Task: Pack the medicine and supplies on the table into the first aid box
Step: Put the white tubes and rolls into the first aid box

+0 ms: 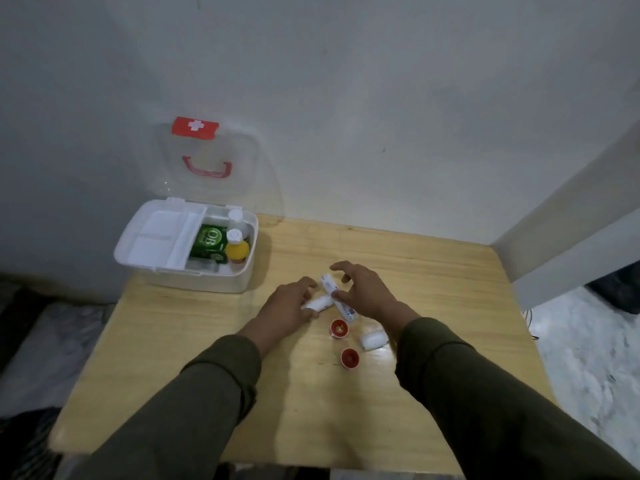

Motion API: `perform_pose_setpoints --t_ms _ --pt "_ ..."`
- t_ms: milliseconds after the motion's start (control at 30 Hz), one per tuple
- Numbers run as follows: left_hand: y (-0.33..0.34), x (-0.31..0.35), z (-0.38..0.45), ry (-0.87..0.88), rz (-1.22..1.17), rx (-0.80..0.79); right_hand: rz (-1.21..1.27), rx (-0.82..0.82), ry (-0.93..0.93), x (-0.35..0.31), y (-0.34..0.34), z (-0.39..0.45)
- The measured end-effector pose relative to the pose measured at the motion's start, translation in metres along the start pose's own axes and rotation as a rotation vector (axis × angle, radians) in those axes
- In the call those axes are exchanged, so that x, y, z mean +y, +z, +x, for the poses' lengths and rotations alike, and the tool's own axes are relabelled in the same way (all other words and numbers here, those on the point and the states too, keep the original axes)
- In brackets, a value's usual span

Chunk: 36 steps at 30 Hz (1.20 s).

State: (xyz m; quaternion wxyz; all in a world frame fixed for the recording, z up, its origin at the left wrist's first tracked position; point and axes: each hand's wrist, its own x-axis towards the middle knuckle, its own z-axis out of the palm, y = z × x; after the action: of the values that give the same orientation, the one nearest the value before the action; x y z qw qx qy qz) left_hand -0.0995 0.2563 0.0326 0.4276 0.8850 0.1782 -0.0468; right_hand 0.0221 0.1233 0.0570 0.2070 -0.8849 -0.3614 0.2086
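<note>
The white first aid box (242, 278) stands open at the table's back left, its clear lid (221, 174) leaning on the wall. Inside lie a green packet (207, 242), a yellow bottle (237, 249) and a white bottle (237, 220). My left hand (289, 306) closes thumb and fingers around a white gauze roll (318, 303) on the table. My right hand (367, 292) arches over a white ointment tube (329, 284) with fingers apart, the thumb close to the tube. Two small red tins (339, 329) (349, 357) and a second gauze roll (374, 340) lie just in front.
The wooden table (173, 358) sits against a white wall. The box's left side holds a white divider tray (162, 237). A white pillar (571, 237) rises at the right, with rumpled bedding (588, 358) beside the table's right edge.
</note>
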Motion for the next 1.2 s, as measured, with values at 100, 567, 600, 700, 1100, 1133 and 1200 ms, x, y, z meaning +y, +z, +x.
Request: perform_pose_setpoints --t_ms 100,567,600,700,1100,1133,1200 --pt "0.008 -0.004 -0.005 -0.035 -0.002 0.077 -0.025 -0.077 -0.012 0.001 0.001 0.007" --pt "-0.006 -0.002 -0.008 -0.165 0.013 0.167 -0.048 -0.195 0.051 -0.005 -0.006 0.017" --pt "-0.009 0.002 -0.009 -0.146 -0.004 0.174 -0.018 -0.174 0.063 -0.007 -0.009 0.017" --pt "-0.024 0.013 -0.011 -0.064 -0.033 0.176 0.096 -0.087 0.092 -0.019 -0.022 0.014" --pt "-0.128 0.02 -0.02 0.282 -0.02 0.232 0.319 0.299 0.085 -0.11 -0.039 -0.006" --pt "-0.137 0.017 -0.022 0.303 -0.015 0.245 0.329 0.32 0.082 -0.118 -0.036 -0.007" --pt "-0.153 0.008 -0.026 0.325 -0.009 0.269 0.354 0.357 0.07 -0.135 -0.027 -0.008"
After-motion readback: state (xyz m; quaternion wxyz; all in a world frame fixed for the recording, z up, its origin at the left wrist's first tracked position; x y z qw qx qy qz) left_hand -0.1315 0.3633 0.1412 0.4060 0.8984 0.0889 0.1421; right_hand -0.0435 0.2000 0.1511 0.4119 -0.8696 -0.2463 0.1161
